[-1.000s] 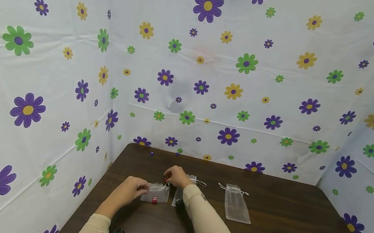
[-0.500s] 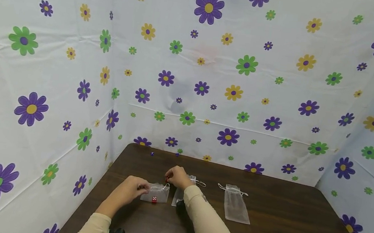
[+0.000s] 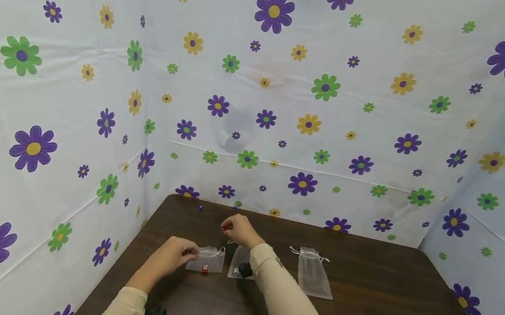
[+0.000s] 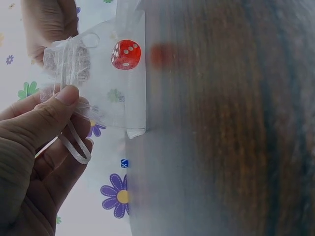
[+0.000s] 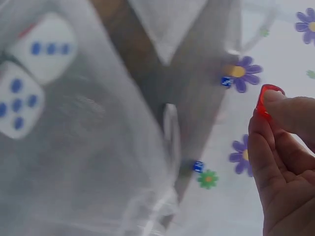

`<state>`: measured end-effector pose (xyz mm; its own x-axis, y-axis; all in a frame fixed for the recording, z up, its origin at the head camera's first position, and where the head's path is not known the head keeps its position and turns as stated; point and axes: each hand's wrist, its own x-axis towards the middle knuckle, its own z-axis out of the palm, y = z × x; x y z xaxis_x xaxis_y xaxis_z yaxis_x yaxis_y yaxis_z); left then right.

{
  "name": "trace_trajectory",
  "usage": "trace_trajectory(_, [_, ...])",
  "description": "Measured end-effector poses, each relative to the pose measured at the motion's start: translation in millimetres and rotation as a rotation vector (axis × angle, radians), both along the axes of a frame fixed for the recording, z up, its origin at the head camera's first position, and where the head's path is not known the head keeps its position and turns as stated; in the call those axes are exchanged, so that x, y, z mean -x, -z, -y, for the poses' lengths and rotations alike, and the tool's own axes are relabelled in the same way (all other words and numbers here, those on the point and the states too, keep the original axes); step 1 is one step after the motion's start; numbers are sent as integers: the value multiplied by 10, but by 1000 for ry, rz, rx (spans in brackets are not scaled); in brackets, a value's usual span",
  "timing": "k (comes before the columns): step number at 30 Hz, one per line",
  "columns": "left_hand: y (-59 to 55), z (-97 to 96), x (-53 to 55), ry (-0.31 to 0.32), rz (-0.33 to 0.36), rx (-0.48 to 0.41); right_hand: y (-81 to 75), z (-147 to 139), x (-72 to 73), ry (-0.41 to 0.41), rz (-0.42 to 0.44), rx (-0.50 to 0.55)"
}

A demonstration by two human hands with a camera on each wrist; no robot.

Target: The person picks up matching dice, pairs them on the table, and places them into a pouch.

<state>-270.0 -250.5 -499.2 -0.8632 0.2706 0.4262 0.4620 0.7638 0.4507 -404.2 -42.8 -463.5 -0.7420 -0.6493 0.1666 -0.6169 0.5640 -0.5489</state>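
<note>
My left hand (image 3: 169, 258) pinches the gathered top of a sheer white drawstring pouch (image 4: 107, 101) between thumb and fingers. Inside that pouch, near its bottom, lies a red die (image 4: 126, 54) with white pips. My right hand (image 3: 242, 230) holds another red die (image 5: 266, 100) between thumb and fingertips, raised beyond the pouches. Under the right forearm lies a second sheer pouch (image 3: 239, 257), partly hidden. Through its mesh, in the right wrist view, show white dice (image 5: 48, 48) with blue pips.
A third sheer pouch (image 3: 314, 274) lies flat to the right on the dark wooden table (image 3: 396, 293). Two blue dice, a left one (image 3: 201, 208) and a right one (image 3: 234, 208), rest by the table's far edge. A flower-print sheet (image 3: 288, 94) hangs around the table.
My right hand has moved slightly away from me with the red die, and more of the middle pouch now shows. The left hand keeps its pinch on the pouch with little movement.
</note>
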Motion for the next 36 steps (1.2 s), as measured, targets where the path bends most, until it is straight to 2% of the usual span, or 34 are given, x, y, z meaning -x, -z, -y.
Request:
trace_trajectory(4, [-10, 1, 4, -6, 19, -4, -137, -10, -14, -18, -29, 6])
trace_trajectory(10, [0, -16, 11, 13, 10, -15, -338, 6, -72, -48, -55, -17])
trace_trajectory(19, [-7, -41, 2, 20, -38, -12, -690, 25, -346, -165, -72, -80])
trace_trajectory(27, [-17, -41, 9, 16, -25, 8, -769, 63, -515, -243, -69, -163])
trace_trajectory(36, [-23, -37, 2, 6, -25, 6, -729, 83, -576, -249, -51, -190])
